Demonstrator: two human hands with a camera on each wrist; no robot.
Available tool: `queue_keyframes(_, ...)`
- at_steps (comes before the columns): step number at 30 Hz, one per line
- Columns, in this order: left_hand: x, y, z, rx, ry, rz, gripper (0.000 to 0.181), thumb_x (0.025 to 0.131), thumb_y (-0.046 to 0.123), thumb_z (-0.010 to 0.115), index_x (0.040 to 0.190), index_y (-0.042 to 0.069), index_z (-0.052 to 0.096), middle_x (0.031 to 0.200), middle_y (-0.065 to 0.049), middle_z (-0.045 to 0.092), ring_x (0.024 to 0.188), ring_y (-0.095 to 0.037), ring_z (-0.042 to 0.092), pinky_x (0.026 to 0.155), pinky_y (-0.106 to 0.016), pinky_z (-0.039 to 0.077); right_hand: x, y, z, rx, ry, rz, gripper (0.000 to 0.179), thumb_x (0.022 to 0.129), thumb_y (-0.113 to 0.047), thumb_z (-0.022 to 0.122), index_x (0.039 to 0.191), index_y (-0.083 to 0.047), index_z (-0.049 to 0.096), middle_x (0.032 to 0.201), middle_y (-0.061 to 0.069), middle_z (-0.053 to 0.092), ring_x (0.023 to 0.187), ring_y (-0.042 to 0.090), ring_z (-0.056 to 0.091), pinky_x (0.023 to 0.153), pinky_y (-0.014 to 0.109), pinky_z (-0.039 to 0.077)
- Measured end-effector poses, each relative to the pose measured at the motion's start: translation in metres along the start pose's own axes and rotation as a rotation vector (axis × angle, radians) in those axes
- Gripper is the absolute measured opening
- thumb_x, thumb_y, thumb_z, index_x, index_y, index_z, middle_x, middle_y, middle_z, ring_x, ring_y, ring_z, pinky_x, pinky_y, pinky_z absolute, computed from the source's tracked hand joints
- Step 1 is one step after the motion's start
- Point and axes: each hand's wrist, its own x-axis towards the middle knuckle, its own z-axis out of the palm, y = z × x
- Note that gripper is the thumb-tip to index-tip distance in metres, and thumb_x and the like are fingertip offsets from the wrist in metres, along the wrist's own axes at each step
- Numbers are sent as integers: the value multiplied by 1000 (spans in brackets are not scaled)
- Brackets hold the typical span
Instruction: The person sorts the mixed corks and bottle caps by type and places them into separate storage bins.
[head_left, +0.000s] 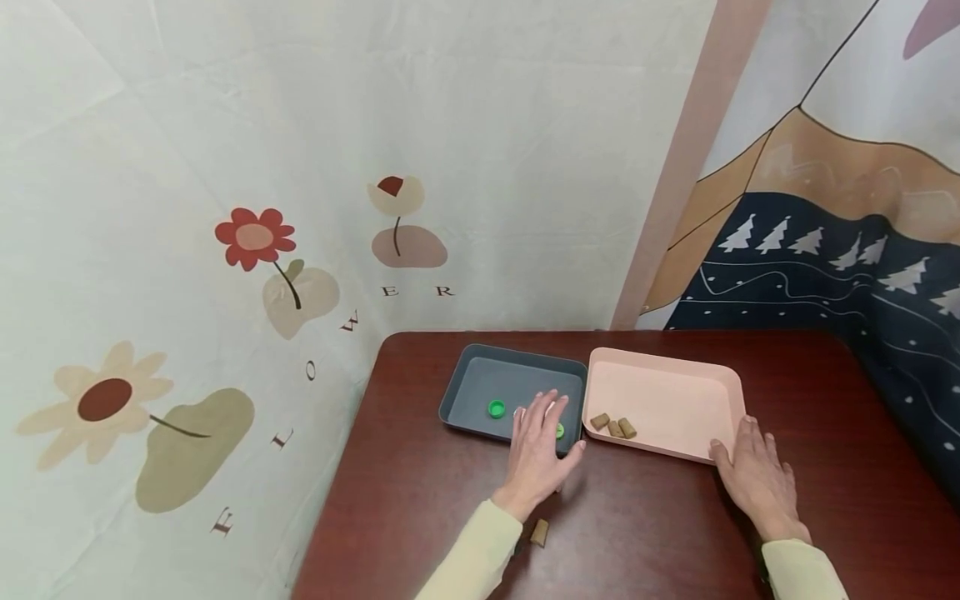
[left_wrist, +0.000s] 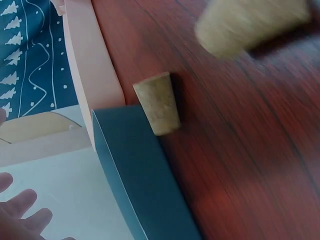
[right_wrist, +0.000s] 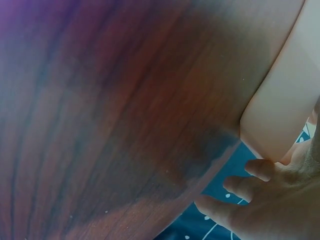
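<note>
My left hand [head_left: 537, 450] hovers over the front right part of the dark blue-grey tray [head_left: 480, 358], fingers spread and holding nothing. Beneath it a green cap [head_left: 559, 431] is partly covered; another green cap [head_left: 497, 409] lies farther left in the tray. On the table in front, one tapered cork [head_left: 540, 532] lies by my left forearm. The left wrist view shows a cork [left_wrist: 157, 102] close by the dark tray's outer wall and a nearer, blurred cork [left_wrist: 250, 25]. With loose fingers, my right hand [head_left: 759, 479] rests at the near right corner of the pink tray [head_left: 675, 364].
Three corks [head_left: 615, 427] lie in the pink tray's near left corner. Both trays stand side by side on the dark red wooden table [head_left: 637, 517]. A printed curtain [head_left: 525, 167] hangs behind the table's far edge.
</note>
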Motion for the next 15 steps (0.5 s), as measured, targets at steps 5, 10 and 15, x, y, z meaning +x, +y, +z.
queue_keyframes(5, -10, -8, -9, 13, -23, 38, 70, 85, 39, 80, 145, 14, 55, 153, -9, 51, 144, -32, 45, 114, -63, 35, 0, 1, 0, -8, 10, -6, 84, 109, -48, 33, 157, 16, 5, 161, 41, 9, 145, 64, 12, 103, 83, 17)
queue_keyframes(10, -21, -18, -16, 44, -48, 91, 71, 84, 41, 80, 145, 15, 54, 151, -11, 52, 142, -35, 46, 114, -64, 34, 0, 0, 0, -9, 12, -5, 85, 109, -48, 33, 157, 16, 5, 161, 41, 9, 145, 64, 12, 103, 83, 17)
queue_keyframes(15, -32, -28, -21, 72, -70, 129, 72, 83, 39, 80, 145, 13, 55, 152, -12, 51, 140, -37, 48, 110, -68, 36, -1, 0, 0, -7, 13, -5, 84, 109, -48, 33, 157, 16, 5, 161, 41, 9, 145, 64, 12, 102, 83, 17)
